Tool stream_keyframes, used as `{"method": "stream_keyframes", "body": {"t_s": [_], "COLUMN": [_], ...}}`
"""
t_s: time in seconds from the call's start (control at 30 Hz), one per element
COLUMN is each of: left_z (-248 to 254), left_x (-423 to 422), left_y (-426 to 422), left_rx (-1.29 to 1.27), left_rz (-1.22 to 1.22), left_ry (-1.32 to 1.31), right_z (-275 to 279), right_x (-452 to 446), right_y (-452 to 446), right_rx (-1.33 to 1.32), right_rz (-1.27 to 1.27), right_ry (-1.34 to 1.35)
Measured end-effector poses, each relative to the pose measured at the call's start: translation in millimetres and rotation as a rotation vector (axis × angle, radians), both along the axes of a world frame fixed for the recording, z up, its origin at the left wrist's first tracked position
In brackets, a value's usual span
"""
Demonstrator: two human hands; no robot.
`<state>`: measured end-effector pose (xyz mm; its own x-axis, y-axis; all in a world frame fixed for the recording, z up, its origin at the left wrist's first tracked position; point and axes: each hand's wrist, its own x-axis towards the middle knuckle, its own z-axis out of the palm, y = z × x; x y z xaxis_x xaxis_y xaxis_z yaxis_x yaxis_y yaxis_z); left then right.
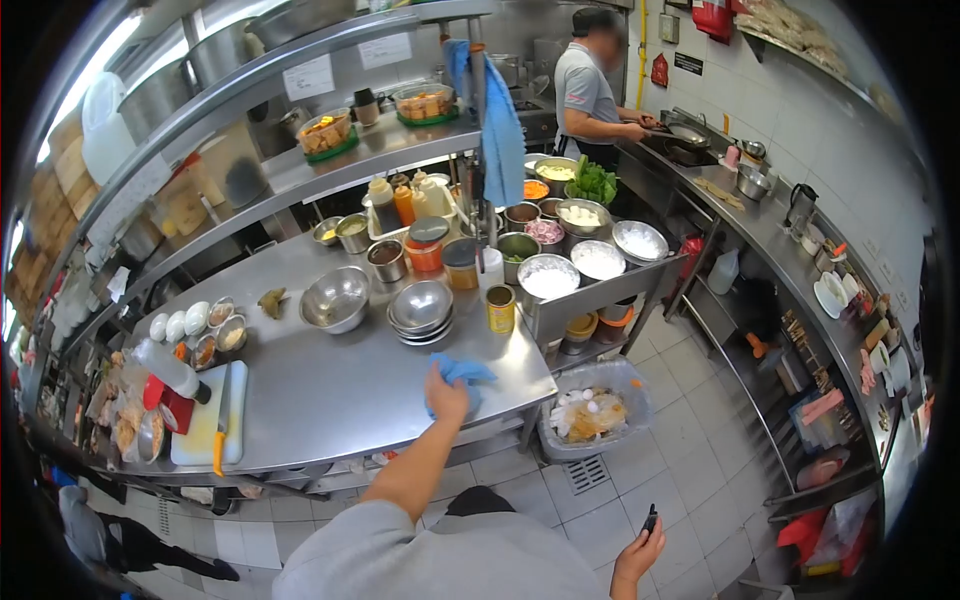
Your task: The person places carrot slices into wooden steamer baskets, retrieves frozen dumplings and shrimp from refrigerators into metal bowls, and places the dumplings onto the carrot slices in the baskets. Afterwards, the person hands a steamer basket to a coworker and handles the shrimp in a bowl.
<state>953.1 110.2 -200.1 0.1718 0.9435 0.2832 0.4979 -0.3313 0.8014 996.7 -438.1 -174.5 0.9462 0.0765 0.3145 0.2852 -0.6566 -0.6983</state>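
Note:
My left hand (447,394) is closed on a blue cloth (466,374), which lies bunched on the steel table (330,405) near its front right corner. Stacked steel bowls (421,308) and a yellow can (500,309) stand just behind the cloth. Low at the right, over the tiled floor, my right hand (640,553) holds a small black object (651,519) upright between its fingers; what it is cannot be made out.
A white cutting board (232,410) bears an orange-handled knife (220,440) at the left. One lined bin (590,410) of waste stands beyond the table's right corner. Someone in a grey shirt (590,90) holds a pan at the back; another person (100,530) is at lower left.

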Motion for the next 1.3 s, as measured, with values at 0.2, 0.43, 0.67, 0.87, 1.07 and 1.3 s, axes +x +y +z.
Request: {"method": "stream_keyframes", "body": {"t_s": [0.2,0.43,0.67,0.87,1.07,1.3], "left_z": [64.1,106.0,143.1,167.9,151.9,168.6], "left_x": [8.3,170.5,362.4,475.3,569.6,694.5], "left_y": [-114.9,-229.3,-321.7,-346.4,-366.1,-376.7], "left_rx": [0.278,-0.290,-0.732,-0.463,-0.811,0.049], "left_rz": [-0.044,-1.122,-1.733,-1.779,-1.594,-1.381], "left_ry": [0.288,-0.027,-0.079,-0.294,-0.211,0.212], "right_z": [22.5,118.2,199.6,221.3,120.9,110.6], "right_x": [65.1,209.6,335.0,435.4,524.2,690.5], "right_y": [-14.2,22.9,28.9,3.2,-51.1,-107.6], "right_rx": [0.029,0.331,0.646,0.238,0.203,0.288], "right_rz": [-0.146,0.253,0.469,0.316,0.301,0.234], "right_ry": [0.010,-0.074,0.062,-0.245,0.188,0.171]}}
